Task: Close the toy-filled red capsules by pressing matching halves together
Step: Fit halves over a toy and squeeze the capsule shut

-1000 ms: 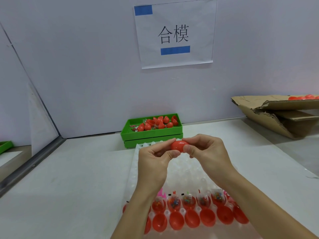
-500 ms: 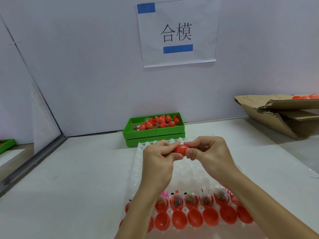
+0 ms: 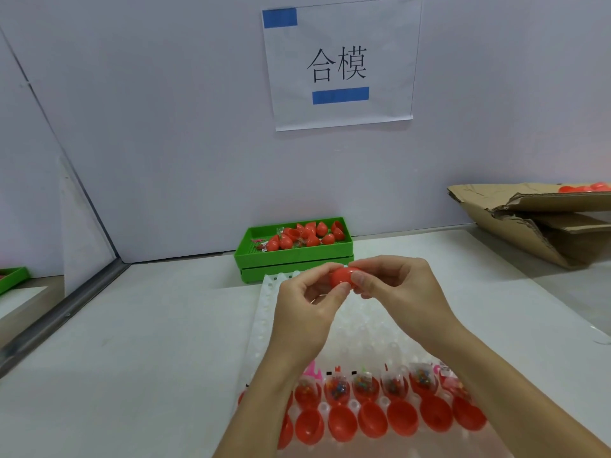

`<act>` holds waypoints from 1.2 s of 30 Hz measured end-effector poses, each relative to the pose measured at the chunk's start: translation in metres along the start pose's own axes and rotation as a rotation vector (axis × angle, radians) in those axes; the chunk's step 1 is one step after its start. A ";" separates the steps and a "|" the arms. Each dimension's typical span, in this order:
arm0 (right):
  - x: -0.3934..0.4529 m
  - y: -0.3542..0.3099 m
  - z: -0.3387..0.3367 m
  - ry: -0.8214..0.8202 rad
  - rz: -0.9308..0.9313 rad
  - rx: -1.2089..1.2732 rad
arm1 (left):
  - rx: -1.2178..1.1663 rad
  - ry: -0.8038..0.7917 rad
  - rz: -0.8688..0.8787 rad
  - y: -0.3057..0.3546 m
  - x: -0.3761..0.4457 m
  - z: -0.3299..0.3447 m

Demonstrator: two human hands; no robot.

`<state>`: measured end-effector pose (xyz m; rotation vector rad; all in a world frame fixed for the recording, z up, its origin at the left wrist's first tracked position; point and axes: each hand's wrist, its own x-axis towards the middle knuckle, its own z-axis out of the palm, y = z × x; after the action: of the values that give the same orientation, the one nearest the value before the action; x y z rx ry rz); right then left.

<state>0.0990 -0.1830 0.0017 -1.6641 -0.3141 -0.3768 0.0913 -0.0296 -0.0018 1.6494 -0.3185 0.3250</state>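
Two hands meet above the white tray [image 3: 264, 312], and between them sits one red capsule [image 3: 342, 278], lifted clear of the tray and held just in front of the green bin [image 3: 294, 259]. The left hand [image 3: 310, 305] pinches the capsule's left half between thumb and curled fingers; the right hand [image 3: 396, 292] pinches the right half the same way, its thumb lying across the front. So much of the shell is covered that the seam cannot be seen, and whether the halves have seated is not clear from here.

To do this step well, I would keep the two rims square to each other and push straight along the capsule's long axis, not at an angle, since a tilted half is likely to ride over the other's lip instead of snapping in. The toy bag should sit fully inside, because any trapped film would probably stop the closure. A firm, even squeeze seems better than a twist.

In the near rows of the tray wait more filled halves [image 3: 365, 388] with small bagged toys, and in front of them a row of empty halves [image 3: 372, 421]; many pairs look not yet closed
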 end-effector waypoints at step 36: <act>0.001 0.002 -0.003 0.046 0.049 0.133 | -0.244 -0.043 -0.036 -0.003 0.002 -0.003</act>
<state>0.1002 -0.1858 0.0006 -1.5282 -0.2581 -0.3498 0.0939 -0.0261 -0.0037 1.4218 -0.3465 0.2150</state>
